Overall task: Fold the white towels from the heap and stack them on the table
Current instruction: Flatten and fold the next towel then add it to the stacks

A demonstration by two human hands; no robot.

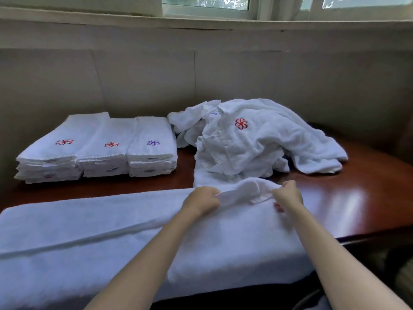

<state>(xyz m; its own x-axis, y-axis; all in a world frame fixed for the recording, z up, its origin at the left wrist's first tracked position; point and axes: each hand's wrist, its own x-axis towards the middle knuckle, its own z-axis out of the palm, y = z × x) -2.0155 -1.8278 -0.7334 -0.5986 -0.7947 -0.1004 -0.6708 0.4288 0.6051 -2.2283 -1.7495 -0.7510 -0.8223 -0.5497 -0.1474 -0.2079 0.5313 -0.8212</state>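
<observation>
While both hands pinch the towel, blur hides its edge

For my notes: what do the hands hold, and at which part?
Both the left hand and right hand pinch one white towel along its raised far edge.

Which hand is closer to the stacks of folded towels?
Left. The left hand grips the towel just right of and in front of the stacks; the right hand pinches the same towel farther right, before the heap.
</observation>
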